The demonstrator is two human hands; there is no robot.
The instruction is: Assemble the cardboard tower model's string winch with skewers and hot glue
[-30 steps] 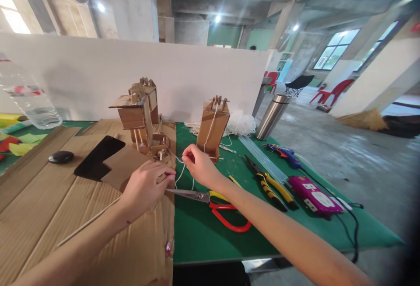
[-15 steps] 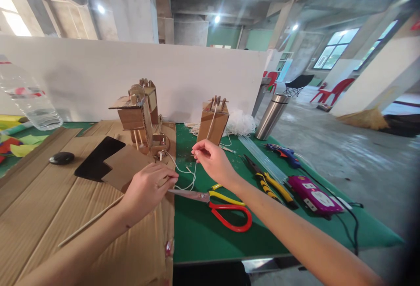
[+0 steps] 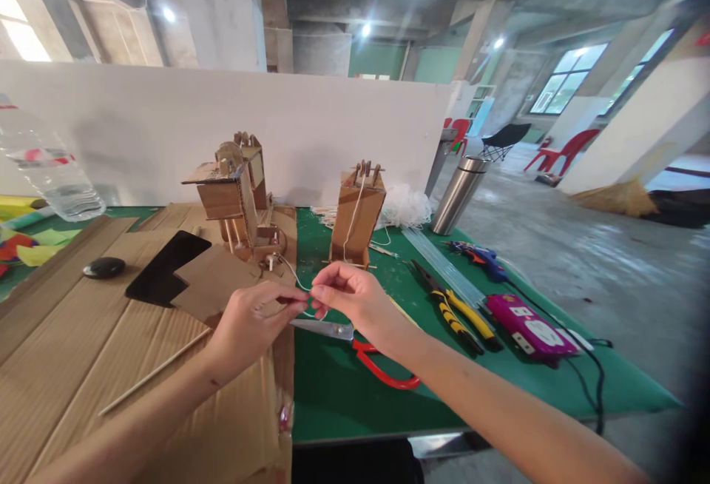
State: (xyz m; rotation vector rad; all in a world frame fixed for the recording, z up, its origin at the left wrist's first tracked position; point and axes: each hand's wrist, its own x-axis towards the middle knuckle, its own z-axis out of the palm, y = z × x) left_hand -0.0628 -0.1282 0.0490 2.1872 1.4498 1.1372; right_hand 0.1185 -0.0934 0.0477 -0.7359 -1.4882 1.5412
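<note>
My left hand (image 3: 249, 321) and my right hand (image 3: 349, 299) meet fingertip to fingertip over the table's middle, both pinching a thin white string (image 3: 293, 277). The string runs back to a cardboard model (image 3: 238, 203) standing on the brown cardboard sheet (image 3: 83, 351). A second string hangs down the front of a smaller cardboard tower (image 3: 358, 214) just behind my right hand. Scissors with red and yellow handles (image 3: 355, 343) lie on the green mat (image 3: 344, 395) directly under my hands, partly hidden by my right wrist.
Yellow-handled pliers (image 3: 452, 310), a blue glue gun (image 3: 480, 256), a pink device (image 3: 529, 327) with a black cable and a steel flask (image 3: 459, 195) lie to the right. A wooden skewer (image 3: 149, 377), a black stone (image 3: 103, 268) and a plastic bottle (image 3: 44, 166) are on the left. A white wall panel stands behind.
My right hand first rose with the string towards the small tower, then came down and left until its fingertips met my left hand's. My left hand barely moved.
</note>
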